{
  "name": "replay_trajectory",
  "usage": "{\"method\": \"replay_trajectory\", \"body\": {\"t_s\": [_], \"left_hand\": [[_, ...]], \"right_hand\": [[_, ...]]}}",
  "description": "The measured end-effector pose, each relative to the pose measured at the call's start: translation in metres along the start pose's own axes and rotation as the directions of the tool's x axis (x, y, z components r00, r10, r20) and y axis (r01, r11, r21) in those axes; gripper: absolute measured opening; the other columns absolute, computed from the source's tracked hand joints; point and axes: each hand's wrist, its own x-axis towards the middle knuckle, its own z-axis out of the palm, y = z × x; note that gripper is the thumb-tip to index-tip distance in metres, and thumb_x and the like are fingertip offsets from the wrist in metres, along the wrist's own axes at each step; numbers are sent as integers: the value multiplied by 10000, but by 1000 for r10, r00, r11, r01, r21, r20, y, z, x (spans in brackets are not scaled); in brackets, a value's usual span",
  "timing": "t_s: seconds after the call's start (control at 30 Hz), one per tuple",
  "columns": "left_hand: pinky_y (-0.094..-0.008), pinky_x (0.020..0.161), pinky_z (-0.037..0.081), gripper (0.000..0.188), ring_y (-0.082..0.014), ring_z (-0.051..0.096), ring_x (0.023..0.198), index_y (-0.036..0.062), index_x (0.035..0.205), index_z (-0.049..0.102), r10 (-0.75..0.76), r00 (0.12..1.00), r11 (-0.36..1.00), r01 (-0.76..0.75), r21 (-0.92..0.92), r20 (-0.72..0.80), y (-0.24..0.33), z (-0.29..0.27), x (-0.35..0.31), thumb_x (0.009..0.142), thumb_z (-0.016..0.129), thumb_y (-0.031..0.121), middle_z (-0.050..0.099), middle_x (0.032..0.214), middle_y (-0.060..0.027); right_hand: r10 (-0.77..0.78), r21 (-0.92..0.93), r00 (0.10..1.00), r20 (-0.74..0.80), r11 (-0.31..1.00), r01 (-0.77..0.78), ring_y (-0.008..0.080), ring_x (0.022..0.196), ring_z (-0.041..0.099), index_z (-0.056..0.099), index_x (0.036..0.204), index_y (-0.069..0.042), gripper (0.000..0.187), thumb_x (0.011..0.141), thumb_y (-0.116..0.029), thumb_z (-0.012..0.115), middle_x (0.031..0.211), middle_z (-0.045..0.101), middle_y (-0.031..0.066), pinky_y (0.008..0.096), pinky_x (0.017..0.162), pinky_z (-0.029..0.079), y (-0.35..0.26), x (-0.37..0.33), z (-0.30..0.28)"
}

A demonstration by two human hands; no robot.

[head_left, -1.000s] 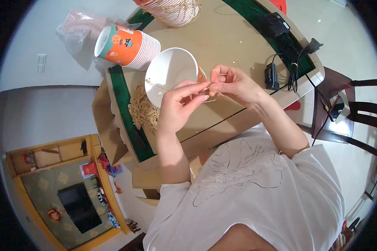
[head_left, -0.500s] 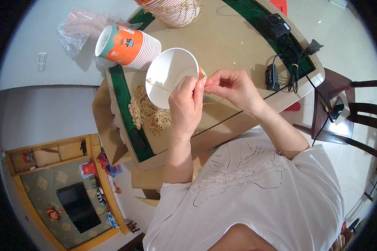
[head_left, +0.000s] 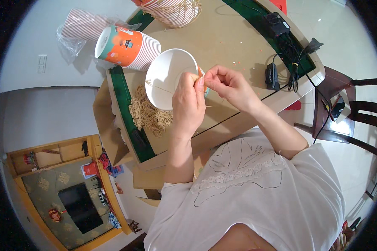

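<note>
A paper bucket, white inside with some orange and green on its outer side, lies tipped with its mouth toward me. My left hand is closed at the bucket's right side, thumb and forefinger pinching thin tan string. A strand runs across the bucket's mouth toward this hand. Just right of it, my right hand is closed, thumb and forefinger pinched on the string close to the left thumb. The fingers largely hide the string's end. Below the bucket's left side lies a loose heap of tan string.
A nested stack of orange and green paper buckets lies at left, beside a plastic-wrapped stack. Another stack has string draped over it. Black power adapters and cables lie on the table's right. A dark wooden chair stands beyond.
My hands stay together at the bucket's side. The right hand's fingers have shifted slightly, and the left hand has moved a little right. The bucket barely moves.
</note>
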Motion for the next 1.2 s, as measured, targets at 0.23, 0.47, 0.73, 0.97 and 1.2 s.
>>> {"method": "replay_trajectory", "body": {"t_s": [0.23,0.47,0.73,0.97,1.2], "left_hand": [[-409,614,417,91,-324,533,699,28,881,424,3,1000,1000,-3,13,-1,1,0,2,930,463,94,509,810,-150],[-374,696,456,96,-292,574,794,19,989,479,-5,999,999,3,-34,-46,-9,-2,3,934,445,90,550,894,-138],[-318,714,481,224,-209,625,792,13,1064,610,-275,961,958,273,-85,-10,-32,-11,8,891,468,18,639,908,-137],[-285,665,486,213,-149,636,731,17,1033,661,-369,927,916,375,-141,66,-38,-8,10,861,535,24,679,850,-137],[-267,655,487,219,-142,637,730,25,1034,667,-383,918,903,396,-165,102,-31,-9,10,853,545,11,686,865,-123]], "right_hand": [[-12,-72,998,-61,997,8,-15,659,453,613,920,-5,107,883,-106,608,785,582,-47,146,604,377,-3,1,-2],[0,-162,994,-112,987,-18,-10,661,460,615,898,-2,122,869,-120,618,769,589,-36,148,610,382,14,11,-10],[19,-238,986,-163,970,-58,79,755,602,601,898,-9,152,865,-158,610,826,639,26,244,641,504,42,26,-8],[114,-200,990,-79,971,-128,97,787,617,592,908,-1,191,874,-188,608,845,656,44,253,656,507,32,29,-9],[135,-271,987,-91,950,-155,101,754,630,596,892,-6,170,863,-172,617,812,658,39,247,629,508,32,32,-8]]}}
